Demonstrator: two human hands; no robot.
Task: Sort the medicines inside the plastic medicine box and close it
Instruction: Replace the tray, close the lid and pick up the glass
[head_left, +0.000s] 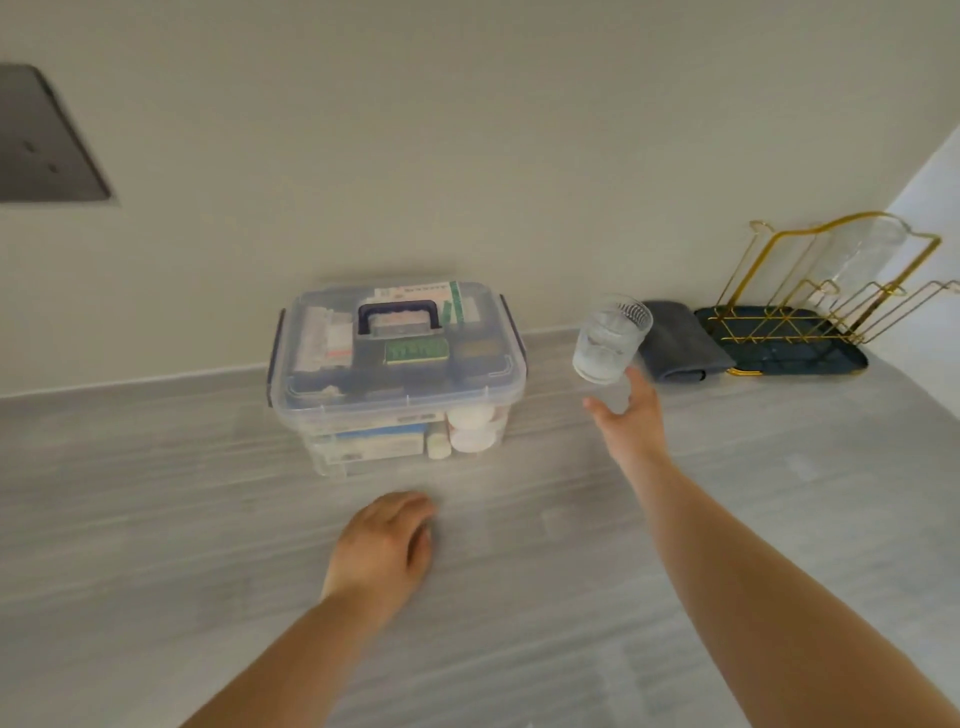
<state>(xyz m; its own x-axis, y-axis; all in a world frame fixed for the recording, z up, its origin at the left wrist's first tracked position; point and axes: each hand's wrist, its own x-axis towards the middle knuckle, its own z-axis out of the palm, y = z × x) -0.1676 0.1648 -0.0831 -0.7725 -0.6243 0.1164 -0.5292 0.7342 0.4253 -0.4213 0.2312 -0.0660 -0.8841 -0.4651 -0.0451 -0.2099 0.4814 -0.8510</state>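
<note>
The clear plastic medicine box (400, 387) stands on the grey counter against the wall, with its lid down and side clips dark blue. A dark blue handle (397, 316) lies flat on the lid. Through the walls I see medicine cartons (374, 441) stacked at the front and white bottles (472, 428) at the front right corner. My left hand (384, 545) rests on the counter just in front of the box, fingers curled, nothing in it. My right hand (628, 415) reaches to the right of the box, fingers apart, one fingertip at the base of a ribbed glass (610, 338).
A folded grey cloth (680, 343) lies behind the glass. A gold wire rack (831, 291) holding a clear dish stands on a dark tray (810, 361) in the back right corner. A dark panel (41, 140) is on the wall at left.
</note>
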